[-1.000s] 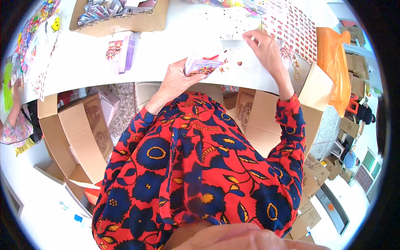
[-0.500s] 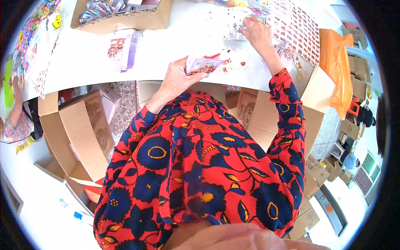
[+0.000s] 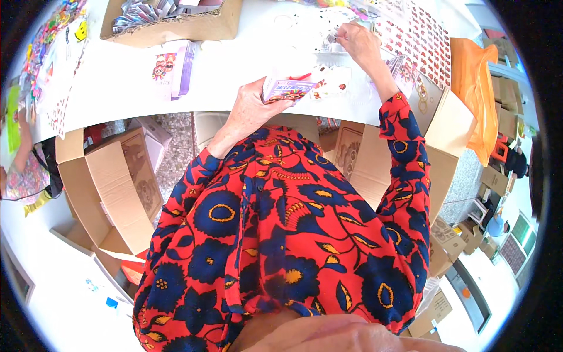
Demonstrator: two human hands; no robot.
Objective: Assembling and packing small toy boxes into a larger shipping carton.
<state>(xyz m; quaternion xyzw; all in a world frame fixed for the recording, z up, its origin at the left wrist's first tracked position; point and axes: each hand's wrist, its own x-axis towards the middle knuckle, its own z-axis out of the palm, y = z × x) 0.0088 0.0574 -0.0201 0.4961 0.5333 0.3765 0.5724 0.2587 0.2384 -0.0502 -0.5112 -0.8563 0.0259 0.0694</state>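
Note:
My left hand holds a small clear packet with a purple printed card at the near edge of the white table. My right hand reaches farther across the table, its fingers pinched on a small pale item that is too small to make out. Small red pieces and clear packets lie on the table between the two hands. My red and blue patterned sleeves cover both forearms.
A cardboard box with shiny packets stands at the table's far left. A stack of printed cards lies near it. Sticker sheets cover the far right, beside an orange bag. Open cardboard boxes stand on the floor left and right.
My right hand has moved away from me, farther up the table, and now pinches a small item. My left hand has kept the packet at about the same spot.

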